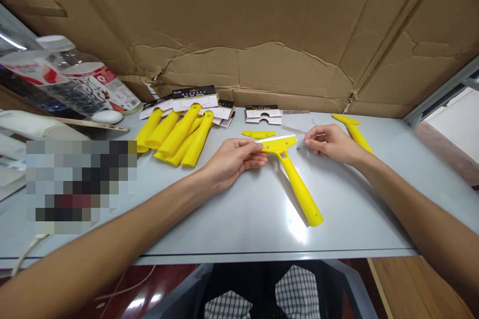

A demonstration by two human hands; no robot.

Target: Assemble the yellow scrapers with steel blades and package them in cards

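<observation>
My left hand (237, 159) pinches the left end of a yellow scraper's (301, 189) head between thumb and fingers. The scraper's handle slants down to the right, and a metal blade (277, 138) shows along the head's top edge. My right hand (331, 143) is just right of the head, thumb and fingertips pressed together; whatever is between them is too small to make out. Beneath those fingertips lies a tiny screw (298, 148). A loose yellow cover strip (258, 134) rests behind the head, and a thin metal blade (293, 130) lies near my right fingertips.
Several yellow scraper handles (175, 134) with black-and-white cards (194, 97) are piled at left. More cards (263, 114) lie at the back. Another yellow scraper (357, 134) lies beyond my right hand. Plastic bottles (101, 84) stand back left. Cardboard (239, 20) walls the rear.
</observation>
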